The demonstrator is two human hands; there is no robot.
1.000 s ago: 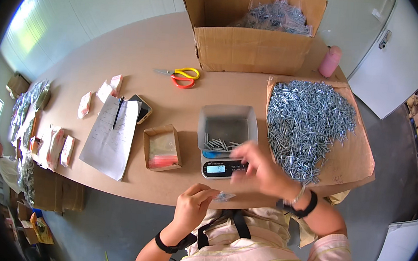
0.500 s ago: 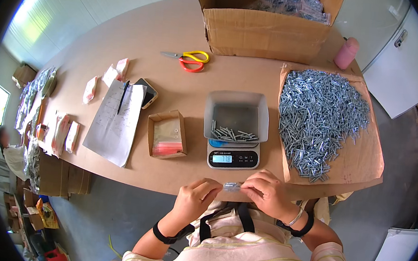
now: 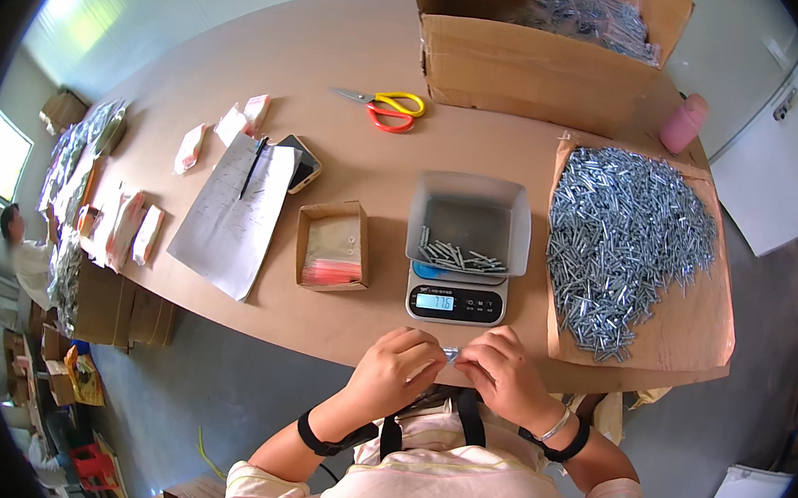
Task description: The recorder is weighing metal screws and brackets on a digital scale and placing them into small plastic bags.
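Over the table's front edge, my left hand [image 3: 398, 370] and my right hand [image 3: 507, 377] meet with fingertips pinched on a small clear plastic bag [image 3: 450, 354]. Silvery pieces show inside the bag, most of which the fingers hide. Just beyond my hands stands a digital scale [image 3: 483, 319] with its display lit. On it rests a grey plastic tray [image 3: 468, 199] with several short metal pins [image 3: 460, 257] at its near side. A large heap of similar pins [image 3: 623, 240] lies on brown paper [image 3: 686, 336] to the right.
Left of the scale sits a small cardboard box [image 3: 367, 251] of flat plastic bags. Farther left lie a written sheet [image 3: 220, 233], a pen [image 3: 253, 168], a phone [image 3: 307, 167] and small packets [image 3: 147, 234]. Scissors [image 3: 392, 111], a large carton [image 3: 537, 76] and a pink bottle [image 3: 683, 124] are farther back.
My hands have drawn closer together around the plastic bag, and less of it shows. The whole view has shifted slightly.
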